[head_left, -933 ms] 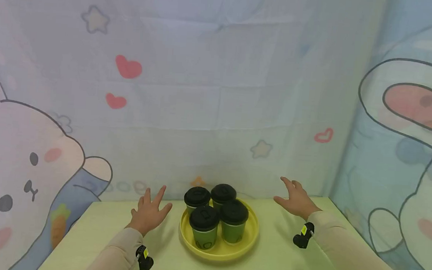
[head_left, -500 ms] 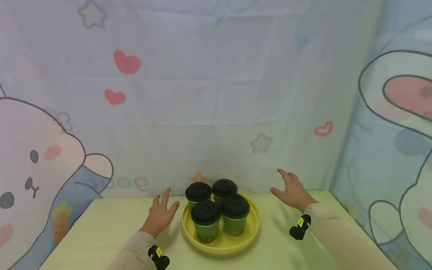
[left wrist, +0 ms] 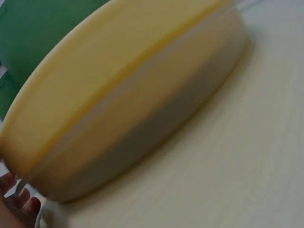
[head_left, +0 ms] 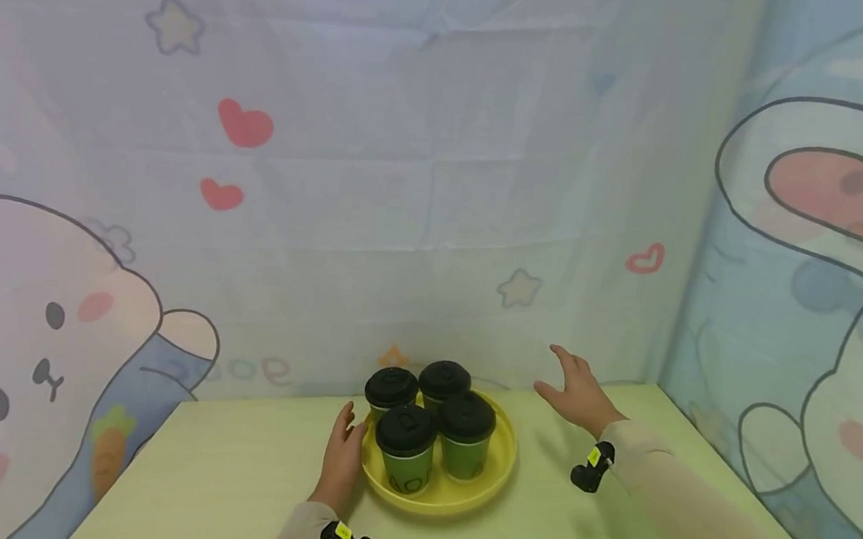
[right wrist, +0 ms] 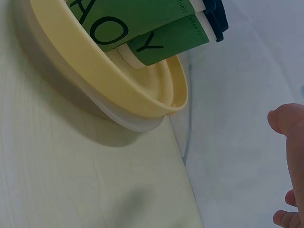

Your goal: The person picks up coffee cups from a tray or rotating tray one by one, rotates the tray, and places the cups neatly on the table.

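Observation:
A round yellow tray (head_left: 453,505) stands on the table. Several green paper cups with black lids, one of them the front left cup (head_left: 408,468), are grouped upright on it. My left hand (head_left: 340,466) is at the tray's left rim, its fingers loosely extended. In the left wrist view its fingertips (left wrist: 32,205) are at the tray's edge; contact is not clear. My right hand (head_left: 578,398) hovers to the right of the tray, fingers spread and holding nothing. The right wrist view has the thumb (right wrist: 285,118) apart from the tray.
The pale yellow-green table (head_left: 253,457) reaches back to a fabric backdrop (head_left: 378,174) printed with hearts, stars and a rabbit. A second printed sheet (head_left: 758,326) closes off the right side. Each wrist wears a small black camera.
My left hand has moved right to the tray's left rim and turned more edge-on. The right hand has shifted slightly left towards the tray. Tray and cups stay in place.

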`<state>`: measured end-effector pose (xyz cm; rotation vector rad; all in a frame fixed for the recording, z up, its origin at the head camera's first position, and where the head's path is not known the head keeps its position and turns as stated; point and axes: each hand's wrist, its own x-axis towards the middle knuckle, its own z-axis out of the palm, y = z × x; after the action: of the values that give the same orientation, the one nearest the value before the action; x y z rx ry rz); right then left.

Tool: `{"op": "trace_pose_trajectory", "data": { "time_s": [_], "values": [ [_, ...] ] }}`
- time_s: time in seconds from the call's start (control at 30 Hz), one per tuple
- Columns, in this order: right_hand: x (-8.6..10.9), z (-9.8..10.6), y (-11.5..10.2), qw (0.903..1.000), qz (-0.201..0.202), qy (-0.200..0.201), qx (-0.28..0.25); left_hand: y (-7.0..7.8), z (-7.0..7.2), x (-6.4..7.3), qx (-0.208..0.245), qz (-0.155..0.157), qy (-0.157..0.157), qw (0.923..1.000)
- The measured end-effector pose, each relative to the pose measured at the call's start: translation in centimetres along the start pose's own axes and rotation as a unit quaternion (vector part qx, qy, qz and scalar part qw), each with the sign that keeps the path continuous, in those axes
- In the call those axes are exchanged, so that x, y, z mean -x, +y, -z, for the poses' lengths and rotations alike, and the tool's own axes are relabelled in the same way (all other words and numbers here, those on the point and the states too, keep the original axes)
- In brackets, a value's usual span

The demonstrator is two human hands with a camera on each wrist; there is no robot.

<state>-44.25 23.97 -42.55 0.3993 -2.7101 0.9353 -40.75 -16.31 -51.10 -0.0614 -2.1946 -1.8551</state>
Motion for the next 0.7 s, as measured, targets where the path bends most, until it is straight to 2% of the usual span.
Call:
{"op": "trace_pose_trajectory", "data": {
  "time_s": [0.17, 0.27, 0.5, 0.7],
  "values": [
    [0.0, -0.5, 0.4, 1.0, 0.003, 0.001, -0.003, -0.2, -1.2, 0.4, 0.013, 0.005, 0.026, 0.9996],
    [0.2, -0.6, 0.4, 1.0, 0.002, 0.001, -0.005, -0.2, -1.5, 0.7, 0.018, 0.005, 0.03, 0.9994],
    [0.6, -1.0, 0.0, 0.9999, -0.006, -0.014, -0.005, -0.6, -1.6, 1.1, 0.004, 0.009, 0.012, 0.9999],
    [-0.4, -1.6, -0.6, 0.9998, 0.001, -0.019, -0.005, -1.4, -1.3, 0.6, -0.001, 0.005, -0.011, 0.9999]
  ]
}}
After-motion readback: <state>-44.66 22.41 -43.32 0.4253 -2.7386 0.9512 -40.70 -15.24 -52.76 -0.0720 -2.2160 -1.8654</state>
